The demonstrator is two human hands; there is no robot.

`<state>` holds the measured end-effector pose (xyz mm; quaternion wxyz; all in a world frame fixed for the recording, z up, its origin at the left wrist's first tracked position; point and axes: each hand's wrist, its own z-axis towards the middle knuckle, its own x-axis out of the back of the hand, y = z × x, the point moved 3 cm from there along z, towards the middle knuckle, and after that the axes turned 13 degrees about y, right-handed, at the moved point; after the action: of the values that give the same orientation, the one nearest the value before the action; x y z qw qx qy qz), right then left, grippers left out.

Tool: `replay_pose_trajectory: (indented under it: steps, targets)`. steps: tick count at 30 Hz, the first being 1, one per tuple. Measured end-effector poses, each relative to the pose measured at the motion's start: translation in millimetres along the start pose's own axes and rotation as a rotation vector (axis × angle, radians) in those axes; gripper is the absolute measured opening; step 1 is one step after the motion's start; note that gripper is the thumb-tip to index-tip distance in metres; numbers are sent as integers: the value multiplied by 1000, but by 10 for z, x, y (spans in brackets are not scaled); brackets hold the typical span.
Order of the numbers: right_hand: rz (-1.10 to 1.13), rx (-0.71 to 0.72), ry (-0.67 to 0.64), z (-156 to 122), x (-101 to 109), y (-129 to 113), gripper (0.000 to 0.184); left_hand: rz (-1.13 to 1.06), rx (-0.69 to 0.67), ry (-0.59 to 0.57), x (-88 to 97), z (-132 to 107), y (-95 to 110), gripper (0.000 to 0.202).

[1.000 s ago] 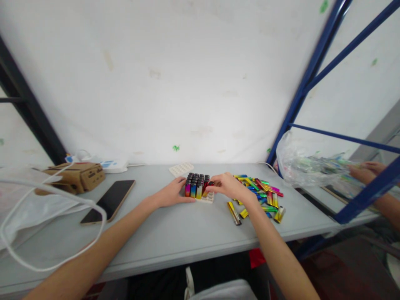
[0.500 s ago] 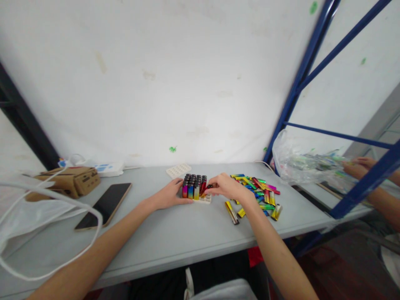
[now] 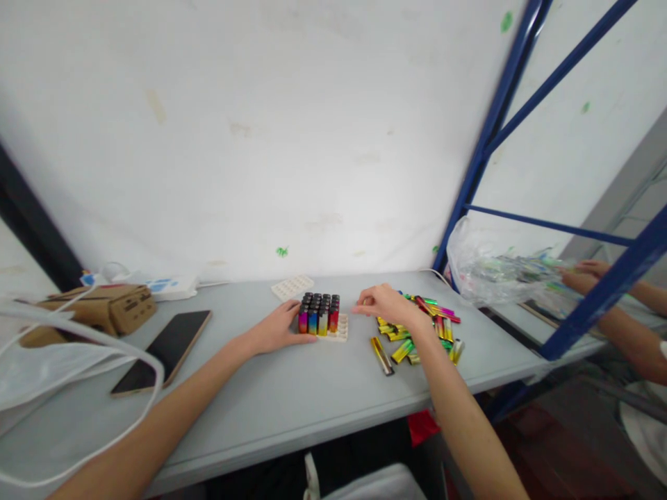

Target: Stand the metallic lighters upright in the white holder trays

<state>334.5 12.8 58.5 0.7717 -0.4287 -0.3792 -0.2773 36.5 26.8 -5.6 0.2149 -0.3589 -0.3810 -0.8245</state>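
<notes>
Upright lighters [image 3: 317, 316] with black tops and shiny coloured bodies stand in rows in a white slotted tray [image 3: 341, 332]. Empty slots show along the tray's right side. My left hand [image 3: 281, 325] grips the tray's left end, its thumb along the front and its fingers behind the left row. Between the tray and a pile of loose metallic lighters [image 3: 401, 332], my right hand [image 3: 383, 305] hovers with thumb and forefinger apart and no object visible in them. The far part of the pile is hidden behind the right hand and forearm.
A second white slotted tray [image 3: 292, 286] lies near the wall. On the left are a phone [image 3: 164, 351], a cardboard box [image 3: 112, 305] and a white cable [image 3: 156, 375]. Blue rack posts [image 3: 476, 149] and a clear plastic bag [image 3: 469, 267] stand right; another person's hands [image 3: 588, 274] are beyond.
My right hand has let go of a lighter at the tray's front right and drawn away to the right. The left hand stays on the tray. The whole view has shifted slightly.
</notes>
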Motion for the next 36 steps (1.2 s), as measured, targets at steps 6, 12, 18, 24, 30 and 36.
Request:
replay_pose_trajectory:
  steps: [6,12,18,24,30,36]
  targets:
    - [-319,-270,183,-116,409,778,11,-10,1,-2,-2,9,6,72]
    - [-425,-521,150,-226,365,1234,12,3,0,-2,-3,5,11,75]
    - [-300,-443,254,-161,376,1126,12,11,-9,-4,-11,6,-23,76]
    - [298,-275,448,-47,389,720,46,-2,1,0,-11,-9,-34,80]
    - [743,-210,518,64,235,254,58,6,-14,6,-13,-15,-46,79]
    - [860,-215,381,84,69,-67,52,3,0,-1,-5,-3,-14,78]
